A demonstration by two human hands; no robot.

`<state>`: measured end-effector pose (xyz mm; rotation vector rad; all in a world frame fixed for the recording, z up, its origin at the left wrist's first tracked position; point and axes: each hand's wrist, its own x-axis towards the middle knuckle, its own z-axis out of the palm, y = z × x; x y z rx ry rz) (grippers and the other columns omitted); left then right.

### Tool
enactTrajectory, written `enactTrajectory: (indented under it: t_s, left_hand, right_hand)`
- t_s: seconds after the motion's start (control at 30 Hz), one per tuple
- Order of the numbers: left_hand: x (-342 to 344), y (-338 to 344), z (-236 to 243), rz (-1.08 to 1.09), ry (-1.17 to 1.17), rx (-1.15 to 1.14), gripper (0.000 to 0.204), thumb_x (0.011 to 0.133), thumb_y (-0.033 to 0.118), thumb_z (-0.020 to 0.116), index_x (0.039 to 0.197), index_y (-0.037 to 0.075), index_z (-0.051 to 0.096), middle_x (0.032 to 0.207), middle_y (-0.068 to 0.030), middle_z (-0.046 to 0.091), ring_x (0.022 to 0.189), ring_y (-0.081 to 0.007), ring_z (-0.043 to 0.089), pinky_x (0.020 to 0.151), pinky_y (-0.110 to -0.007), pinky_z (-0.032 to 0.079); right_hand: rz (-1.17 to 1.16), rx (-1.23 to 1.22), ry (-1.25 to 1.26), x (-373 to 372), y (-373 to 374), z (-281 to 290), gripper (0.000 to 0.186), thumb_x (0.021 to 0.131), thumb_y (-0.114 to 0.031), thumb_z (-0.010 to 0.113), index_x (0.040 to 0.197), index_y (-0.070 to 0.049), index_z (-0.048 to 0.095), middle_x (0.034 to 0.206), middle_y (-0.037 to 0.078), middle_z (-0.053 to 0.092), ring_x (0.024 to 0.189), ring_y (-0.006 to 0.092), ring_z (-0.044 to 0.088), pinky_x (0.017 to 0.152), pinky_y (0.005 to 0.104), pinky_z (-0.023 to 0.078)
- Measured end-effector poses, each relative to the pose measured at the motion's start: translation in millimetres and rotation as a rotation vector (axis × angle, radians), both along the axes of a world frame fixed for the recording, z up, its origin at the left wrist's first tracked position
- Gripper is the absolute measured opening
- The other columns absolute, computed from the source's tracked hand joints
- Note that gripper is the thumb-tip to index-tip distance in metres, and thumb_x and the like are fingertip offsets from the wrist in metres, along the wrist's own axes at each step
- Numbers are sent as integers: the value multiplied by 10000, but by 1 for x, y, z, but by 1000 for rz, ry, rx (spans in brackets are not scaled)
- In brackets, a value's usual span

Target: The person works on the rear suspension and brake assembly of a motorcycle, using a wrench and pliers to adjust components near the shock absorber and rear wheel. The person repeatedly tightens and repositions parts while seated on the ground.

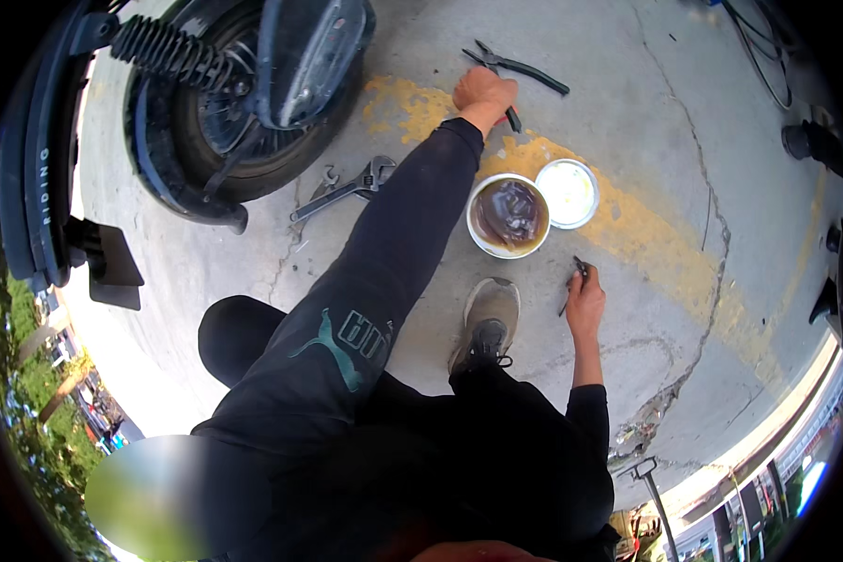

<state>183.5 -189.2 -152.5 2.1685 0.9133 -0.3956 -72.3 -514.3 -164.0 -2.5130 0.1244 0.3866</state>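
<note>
My left hand (485, 89) reaches far forward, its fingers closed round a tool with a red and black handle (513, 119); the rest of the tool is mostly hidden. Just beyond it on the concrete lies a pair of pliers (531, 73) with dark handles. Lower right, my right hand (585, 302) is closed on a small dark tool (582, 268) whose kind I cannot make out. Between my hands stands a round white tub (479, 242) holding brown, glossy stuff. Its right rim meets a round white lid or shallow container (568, 194).
A two-wheeler's wheel (332, 140) and shock absorber (169, 51) fill the upper left. An adjustable wrench (337, 195) and an open-ended wrench (329, 176) lie left of my left arm. My shoe (492, 314) is below the tub. Cracked concrete (670, 290) extends right; dark cables (763, 51) lie farther off.
</note>
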Motion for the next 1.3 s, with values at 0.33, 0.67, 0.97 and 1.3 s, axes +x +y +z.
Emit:
enactTrajectory:
  t_s: [0.33,0.67,0.97,1.3]
  left_hand:
    - [-153,47,177,-268,-461,-445,417,896,341,729,1001,-57,661,640,-74,600,593,-225,583,613,-362,465]
    - [-252,172,254,-228,-424,-172,430,886,275,652,1140,-72,628,1225,-130,555,1019,-212,575,867,-342,486]
    - [-272,239,253,104,-386,-951,147,862,215,608,853,70,594,808,-22,573,761,-127,556,687,-288,462]
    - [-275,271,209,69,-489,-1086,235,898,267,627,1019,66,624,947,-9,582,864,-118,540,730,-290,438]
  right_hand:
    - [-249,252,-161,42,-2,76,285,1090,-239,506,1116,15,633,708,40,557,651,137,542,616,312,468]
    - [575,744,336,131,245,228,307,1093,-227,508,1219,29,622,1026,45,664,730,83,567,691,255,478]
    - [597,595,680,70,397,219,317,1097,-269,485,1236,-8,601,1102,40,657,856,133,676,732,284,510]
    - [401,521,596,35,447,213,289,1089,-196,448,1231,14,587,1134,93,667,937,185,722,716,300,499]
